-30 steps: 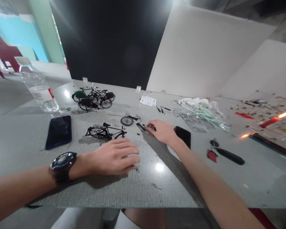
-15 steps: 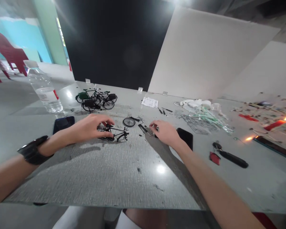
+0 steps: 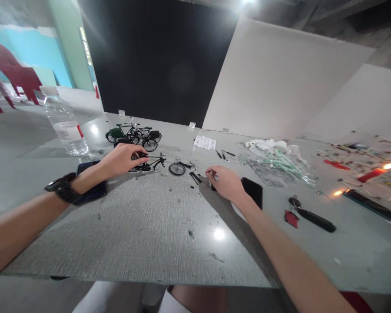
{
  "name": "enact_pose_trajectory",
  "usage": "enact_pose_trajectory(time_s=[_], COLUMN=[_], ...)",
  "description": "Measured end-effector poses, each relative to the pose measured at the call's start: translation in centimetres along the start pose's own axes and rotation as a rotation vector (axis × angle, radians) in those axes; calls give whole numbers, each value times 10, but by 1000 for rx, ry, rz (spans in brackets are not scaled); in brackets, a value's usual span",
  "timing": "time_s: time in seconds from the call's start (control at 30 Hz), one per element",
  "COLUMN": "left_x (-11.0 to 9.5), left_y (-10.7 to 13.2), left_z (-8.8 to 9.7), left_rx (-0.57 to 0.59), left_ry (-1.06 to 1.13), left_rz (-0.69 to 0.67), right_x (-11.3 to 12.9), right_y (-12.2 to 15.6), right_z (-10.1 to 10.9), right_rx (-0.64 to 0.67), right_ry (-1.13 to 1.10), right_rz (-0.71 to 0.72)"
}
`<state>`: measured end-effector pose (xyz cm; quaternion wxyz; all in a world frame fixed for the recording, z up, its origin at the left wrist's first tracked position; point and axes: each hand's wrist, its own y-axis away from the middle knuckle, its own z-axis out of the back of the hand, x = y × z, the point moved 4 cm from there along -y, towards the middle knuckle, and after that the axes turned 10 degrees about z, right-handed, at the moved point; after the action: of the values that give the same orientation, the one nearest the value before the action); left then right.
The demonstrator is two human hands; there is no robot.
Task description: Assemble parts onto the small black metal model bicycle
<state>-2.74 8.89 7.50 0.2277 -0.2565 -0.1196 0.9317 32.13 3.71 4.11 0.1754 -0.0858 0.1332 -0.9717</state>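
Observation:
My left hand [image 3: 123,159] is closed around the saddle end of a black model bicycle [image 3: 154,162]. The frame's fork end points right, without a front wheel, and the fingers hide part of the rear. To its right a loose spoked wheel [image 3: 177,168] lies flat, close to a thin black part [image 3: 185,165]. My right hand [image 3: 227,183] rests low over the table with fingertips pressed together among small parts. Whatever they pinch is too small to make out. A black strip-like piece [image 3: 194,177] lies just left of those fingertips.
Finished model bicycles [image 3: 133,134] stand at the back left, near a water bottle [image 3: 67,126]. Phones lie by each forearm, one dark blue [image 3: 93,191], one black [image 3: 252,191]. Papers [image 3: 204,142], small tools [image 3: 228,153], plastic frames [image 3: 267,169] and keys [image 3: 316,219] lie further right.
My left hand has moved back and left, carrying the model bicycle away from the table's front edge. My right hand has stayed nearly in place over the small parts.

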Motion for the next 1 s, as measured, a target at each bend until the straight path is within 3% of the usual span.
enact_pose_trajectory(time_s=[0.2,0.43,0.6,0.8,1.0], left_x=[9,5,-1,-14,-25], left_y=[2,2,8,17,25], left_z=[-11,-11,-15,-23,-19], left_rx=[70,93,58,36,-160], left_ry=[-47,-45,-150,-360,-576], left_rz=[83,103,4,-176,-375], right_x=[11,18,20,25,20], right_y=[-7,-43,-60,-59,-54], right_z=[-4,-16,-28,-28,-26], right_rx=[17,93,120,107,125], right_ry=[-21,78,100,99,120], right_rz=[-15,-30,-83,-108,-122])
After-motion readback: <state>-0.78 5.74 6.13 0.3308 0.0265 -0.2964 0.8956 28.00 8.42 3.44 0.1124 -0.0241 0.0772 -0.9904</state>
